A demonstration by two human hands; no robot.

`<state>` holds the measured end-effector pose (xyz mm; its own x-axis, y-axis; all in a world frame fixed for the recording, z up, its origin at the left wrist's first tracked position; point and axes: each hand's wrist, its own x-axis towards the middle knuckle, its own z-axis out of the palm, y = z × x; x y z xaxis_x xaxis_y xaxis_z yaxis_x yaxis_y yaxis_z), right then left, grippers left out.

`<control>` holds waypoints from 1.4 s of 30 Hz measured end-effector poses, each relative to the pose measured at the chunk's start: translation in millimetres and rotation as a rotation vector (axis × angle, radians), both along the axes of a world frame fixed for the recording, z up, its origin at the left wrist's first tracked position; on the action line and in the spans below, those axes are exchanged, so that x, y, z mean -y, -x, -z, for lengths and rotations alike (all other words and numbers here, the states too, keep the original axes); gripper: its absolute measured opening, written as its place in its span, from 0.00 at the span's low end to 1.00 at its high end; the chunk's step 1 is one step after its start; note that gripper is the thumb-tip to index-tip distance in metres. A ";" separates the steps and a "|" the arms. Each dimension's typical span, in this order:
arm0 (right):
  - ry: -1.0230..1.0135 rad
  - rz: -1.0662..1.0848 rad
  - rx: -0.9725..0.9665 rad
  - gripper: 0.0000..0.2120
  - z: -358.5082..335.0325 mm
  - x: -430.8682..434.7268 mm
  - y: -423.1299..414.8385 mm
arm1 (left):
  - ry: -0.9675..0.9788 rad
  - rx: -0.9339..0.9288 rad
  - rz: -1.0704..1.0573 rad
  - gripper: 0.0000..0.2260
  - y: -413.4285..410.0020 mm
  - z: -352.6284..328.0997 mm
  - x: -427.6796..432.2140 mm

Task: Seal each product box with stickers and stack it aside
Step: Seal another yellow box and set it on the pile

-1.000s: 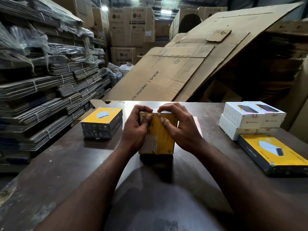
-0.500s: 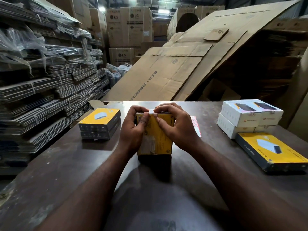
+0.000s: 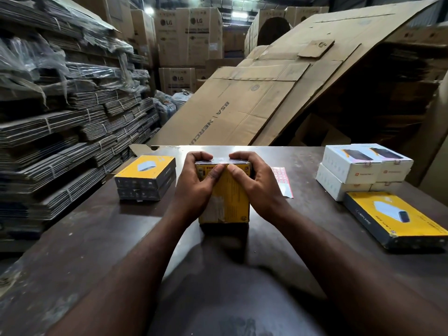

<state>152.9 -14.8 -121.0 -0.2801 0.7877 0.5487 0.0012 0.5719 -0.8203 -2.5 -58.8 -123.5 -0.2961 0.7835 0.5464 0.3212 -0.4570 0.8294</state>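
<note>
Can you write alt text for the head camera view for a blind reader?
Left hand and right hand grip a yellow product box upright on a dark table, thumbs pressing its top edge. Stacked yellow boxes sit left; white boxes and a flat yellow box right.

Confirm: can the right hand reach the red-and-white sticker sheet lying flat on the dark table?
Probably yes. The right hand grips the yellow cardboard box; the red-and-white sticker sheet lies flat right beside it, nothing on top. It would have to release the box first.

A warehouse: stacked cartons [image 3: 189, 37] (LG-branded), bundled flat cardboard [image 3: 60, 141].
</note>
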 end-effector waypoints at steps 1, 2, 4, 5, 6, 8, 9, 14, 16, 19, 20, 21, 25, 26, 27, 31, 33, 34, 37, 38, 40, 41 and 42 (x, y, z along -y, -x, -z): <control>-0.001 0.012 0.002 0.16 -0.4 0.8 0.7 | 0.016 0.028 0.052 0.11 1.2 -0.9 1.1; -0.006 0.034 0.007 0.16 -0.6 2.1 1.5 | 0.032 0.069 0.110 0.11 1.4 -2.1 2.9; -0.034 0.096 0.029 0.17 -0.4 4.5 3.9 | 0.056 0.173 0.195 0.10 0.3 -3.9 6.3; -0.049 0.121 0.040 0.17 -0.2 5.1 4.8 | 0.060 0.224 0.219 0.08 -1.3 -5.1 7.8; -0.058 0.132 0.051 0.17 -0.1 5.1 5.2 | 0.059 0.264 0.231 0.06 -3.6 -6.4 9.3; -0.065 0.118 0.070 0.17 -0.6 4.4 4.7 | 0.049 0.309 0.216 0.06 -7.4 -7.8 10.0; -0.070 0.105 0.082 0.16 -0.7 3.6 4.0 | 0.047 0.317 0.193 0.06 -8.6 -7.8 9.4; -0.104 0.048 0.140 0.18 -0.6 5.0 -0.3 | 0.068 0.355 0.092 0.13 -15.6 -7.4 8.5; -0.111 0.040 0.126 0.19 -0.1 7.2 -0.5 | 0.069 0.360 0.047 0.15 -18.5 -8.7 9.7; -0.060 -0.010 0.071 0.20 0.2 9.6 -0.4 | 0.064 0.347 0.006 0.16 -19.6 -9.3 9.2; -0.027 -0.039 0.041 0.20 -0.2 11.1 0.2 | 0.058 0.346 0.011 0.16 -19.2 -9.5 9.2; 0.011 -0.072 0.005 0.21 -0.8 12.9 1.3 | 0.043 0.338 0.018 0.15 -18.4 -9.7 9.2; 0.117 -0.118 -0.077 0.23 -5.8 17.4 5.3 | 0.002 0.362 0.046 0.14 -17.0 -10.1 8.3; 0.143 -0.122 -0.093 0.22 -7.7 18.3 5.7 | 0.001 0.397 0.069 0.14 -17.4 -9.9 8.6; 0.170 -0.125 -0.109 0.20 -9.5 18.9 5.9 | 0.001 0.423 0.088 0.14 -18.1 -10.0 9.1; 0.216 -0.079 -0.137 0.13 -12.6 19.5 6.7 | -0.011 0.440 0.151 0.16 -20.1 -10.5 13.7; 0.212 -0.052 -0.130 0.13 -12.2 19.4 7.3 | -0.020 0.435 0.168 0.16 -20.5 -10.5 15.1; 0.210 -0.041 -0.117 0.13 -11.8 19.0 7.2 | -0.024 0.428 0.168 0.16 -20.7 -10.7 15.3; 0.257 -0.027 -0.143 0.08 -14.3 18.1 7.2 | -0.035 0.382 0.159 0.13 -21.8 -10.4 14.8; 0.277 -0.031 -0.169 0.05 -15.1 16.9 7.0 | -0.032 0.362 0.153 0.13 -22.1 -9.9 14.6; 0.285 -0.015 -0.192 0.05 -16.9 16.0 7.7 | -0.019 0.323 0.131 0.13 -22.5 -8.8 13.9; 0.285 -0.007 -0.191 0.08 -17.4 16.6 8.3 | -0.015 0.310 0.119 0.15 -22.3 -8.3 13.7; 0.281 -0.003 -0.188 0.09 -17.0 16.8 8.6 | -0.013 0.301 0.107 0.15 -21.5 -7.7 13.2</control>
<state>144.2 -31.6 -103.9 -0.1966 0.9149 0.3526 -0.1667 0.3232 -0.9316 19.0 -71.9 -115.8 -0.3618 0.8128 0.4567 0.0115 -0.4859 0.8739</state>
